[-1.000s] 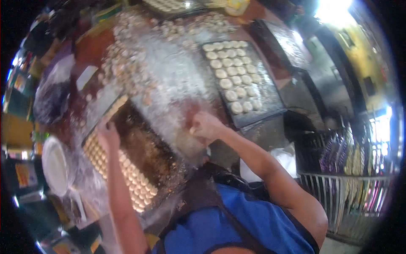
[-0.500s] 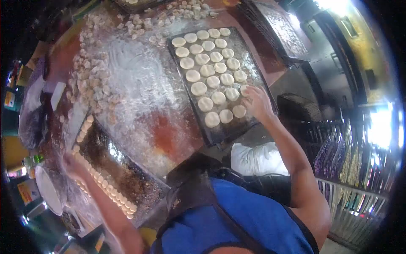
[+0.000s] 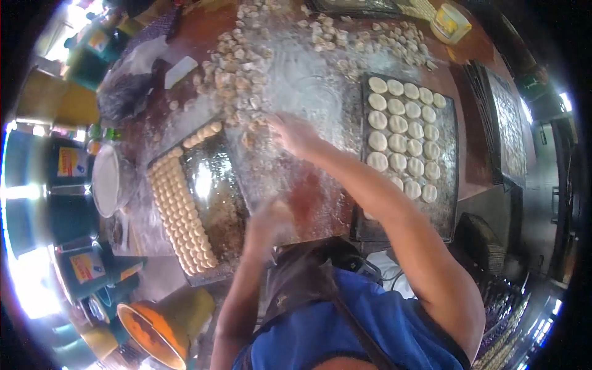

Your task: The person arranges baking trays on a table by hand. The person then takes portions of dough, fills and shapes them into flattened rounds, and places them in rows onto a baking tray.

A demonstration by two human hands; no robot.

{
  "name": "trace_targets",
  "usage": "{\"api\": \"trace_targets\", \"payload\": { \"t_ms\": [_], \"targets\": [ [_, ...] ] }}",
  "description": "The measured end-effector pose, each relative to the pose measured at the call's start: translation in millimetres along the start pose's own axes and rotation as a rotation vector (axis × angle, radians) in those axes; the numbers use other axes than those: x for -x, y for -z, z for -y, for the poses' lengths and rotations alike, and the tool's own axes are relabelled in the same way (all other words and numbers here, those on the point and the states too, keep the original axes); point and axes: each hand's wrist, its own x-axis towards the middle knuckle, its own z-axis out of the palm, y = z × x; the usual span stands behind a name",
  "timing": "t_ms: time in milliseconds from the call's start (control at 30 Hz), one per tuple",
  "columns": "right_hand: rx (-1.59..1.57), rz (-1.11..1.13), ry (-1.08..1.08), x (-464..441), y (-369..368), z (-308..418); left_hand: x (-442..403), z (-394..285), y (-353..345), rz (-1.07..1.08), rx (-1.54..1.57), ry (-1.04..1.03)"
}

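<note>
My right hand (image 3: 295,137) reaches over the floured table, its fingers at the edge of a heap of small dough lumps (image 3: 246,77); what lies under the fingertips is hidden. My left hand (image 3: 269,222) is smeared by motion near the table's front edge, with a pale bit at its fingers that I cannot make out. Left of it lies a dark tray (image 3: 216,197) with rows of small dough balls (image 3: 182,209) along its left side. To the right, partly behind my right forearm, a second dark tray (image 3: 447,154) bears rows of flattened dough rounds (image 3: 414,129).
Stacked trays (image 3: 505,123) stand at the right. A yellow tub (image 3: 450,23) is at the back right. At the left are a white round container (image 3: 106,180), a dark plastic bag (image 3: 126,95) and a white block (image 3: 180,72). An orange-lined bucket (image 3: 154,336) is at the lower left.
The view has swung leftward. My right hand has left the tray of flattened rounds and moved to the dough lumps. My left hand has moved from the ball tray toward the table's front edge.
</note>
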Motion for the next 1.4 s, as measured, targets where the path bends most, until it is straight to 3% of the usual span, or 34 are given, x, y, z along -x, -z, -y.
{"api": "trace_targets", "payload": {
  "t_ms": [33, 67, 133, 167, 200, 267, 300, 367, 400, 467, 500, 533, 600, 633, 700, 733, 800, 867, 900, 933, 1000, 1033, 1067, 1133, 1200, 1267, 1400],
  "targets": [
    [0.104, 0.007, 0.002, -19, -12, 3, -6, 9, -9, 0.123, -0.194, -0.073],
    [0.104, 0.002, 0.005, -31, -10, 6, -4, 1, -10, 0.119, -0.196, -0.077],
    [0.022, 0.142, -0.207, -46, -5, 16, 5, -11, -3, 0.161, -0.261, -0.116],
    [-0.005, 0.068, -0.163, -33, 2, 28, 0, -4, 8, 0.124, 0.171, 0.145],
    [-0.164, -0.018, -0.174, -9, 24, 53, -8, 2, 18, 0.131, 0.179, 0.130],
    [-0.311, -0.102, -0.141, 44, 29, 107, -19, 8, 35, -0.233, 0.662, 0.125],
    [-0.299, -0.106, -0.105, 68, 16, 126, -19, 3, 43, -0.206, 0.675, 0.119],
    [0.076, -0.084, 0.118, 104, -22, 136, -14, -6, 56, -0.095, 0.636, 0.069],
    [0.106, -0.086, 0.111, 110, -17, 144, -12, -5, 62, -0.050, 0.629, 0.048],
    [-0.427, -0.130, -0.282, 119, 8, 156, -14, 1, 74, 0.148, 0.666, -0.122],
    [-0.614, -0.226, -0.293, 127, 17, 163, -7, -3, 75, 0.161, 0.461, -0.091],
    [-0.599, -0.242, -0.312, 137, 15, 158, 6, -10, 75, 0.190, 0.461, -0.090],
    [-0.812, 0.106, -0.514, 147, 9, 136, 21, -23, 72, 0.426, 0.364, -0.221],
    [-0.794, 0.090, -0.515, 150, 15, 143, 21, -29, 70, 0.443, 0.370, -0.237],
    [-0.174, -0.189, -0.499, 162, 19, 169, 19, -36, 70, 0.366, 0.035, -0.365],
    [-0.176, -0.185, -0.514, 172, 13, 179, 24, -32, 69, 0.329, -0.137, -0.405],
    [-0.165, -0.378, -0.198, 177, 9, 186, -13, 13, 49, 0.220, -0.034, -0.408],
    [-0.178, -0.325, -0.253, 183, 3, 166, -17, 26, 33, 0.146, -0.086, -0.412],
    [-0.201, -0.282, -0.355, 183, -3, 144, -13, 33, 21, 0.098, -0.277, -0.675],
    [-0.226, -0.234, -0.454, 181, -4, 128, -9, 29, 13, 0.094, -0.282, -0.671],
    [-0.211, -0.134, -0.564, 181, 4, 120, 8, 15, 4, -0.026, -0.788, -0.871],
    [-0.300, -0.125, -0.470, 188, 0, 105, 3, 5, 12, 0.145, -0.839, -0.740],
    [-0.392, -0.127, -0.370, 185, 2, 97, -12, 8, 15, 0.133, -0.849, -0.723],
    [-0.400, -0.162, -0.269, 185, 15, 93, -36, 27, 11, 0.083, -0.612, -1.049],
    [-0.419, -0.186, -0.191, 197, 10, 79, -33, 37, -9, 0.044, -0.546, -0.924],
    [-0.351, -0.042, -0.256, 193, -7, 58, -28, 33, -32, -0.037, -0.600, -0.624],
    [-0.386, -0.192, -0.129, 186, -17, 38, -28, 37, -24, -0.294, -0.531, -0.741]
  ]
}}
